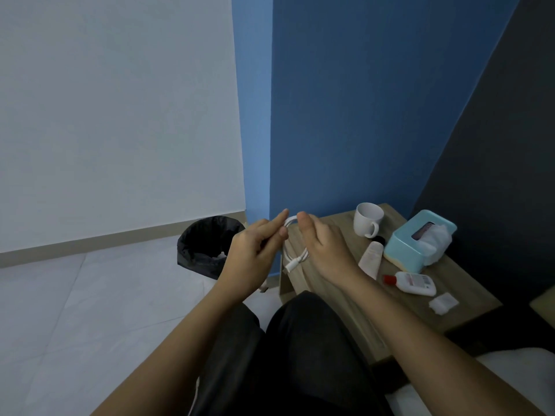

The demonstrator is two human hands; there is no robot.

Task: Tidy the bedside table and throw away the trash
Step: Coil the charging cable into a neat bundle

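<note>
Head: cable (298,260) in left hand (253,253)

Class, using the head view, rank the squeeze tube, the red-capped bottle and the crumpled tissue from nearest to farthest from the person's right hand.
From the right hand, holding the white cable:
1. Squeeze tube, just to its right.
2. Red-capped bottle, lying further right.
3. Crumpled tissue, by the bedside table's near right edge.

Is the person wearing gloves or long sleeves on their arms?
No gloves. The left hand and right hand are bare, and both forearms show no sleeves, watch or bracelet. No rings are visible.
</note>
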